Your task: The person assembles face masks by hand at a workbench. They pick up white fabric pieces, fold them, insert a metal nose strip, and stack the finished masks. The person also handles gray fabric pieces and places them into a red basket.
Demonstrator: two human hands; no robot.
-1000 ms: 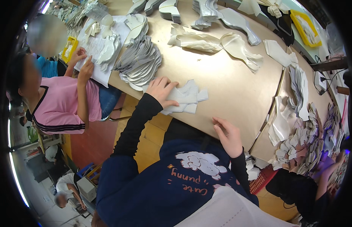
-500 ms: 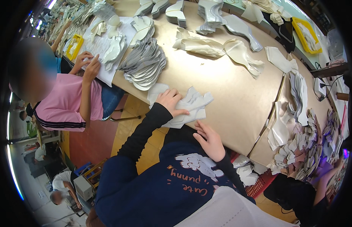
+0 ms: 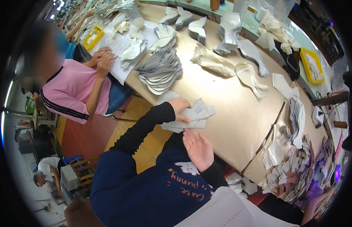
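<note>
Glossy and tan, the tabletop (image 3: 232, 142) slants across the room under bright light. At its near edge lie some white pieces (image 3: 201, 111), overlapping and partly overhanging. On them rests the left hand (image 3: 180, 110), thumb and fingers parted; just beside their lower side is the right hand (image 3: 199, 150), bare, palm turned up, fingers extended, thumb out. Near the left hand, farther in, fans a grey stack (image 3: 160, 70); beyond it, crumpled cream pieces (image 3: 214, 63) stretch across the middle. Along the far side stand more stacks (image 3: 229, 30), and a yellow tray (image 3: 314, 73) sits at the far right. At right spreads a heap of scraps (image 3: 293, 174). To the left, a co-worker in pink (image 3: 79, 89) bends over a white sheet (image 3: 122, 75).
</note>
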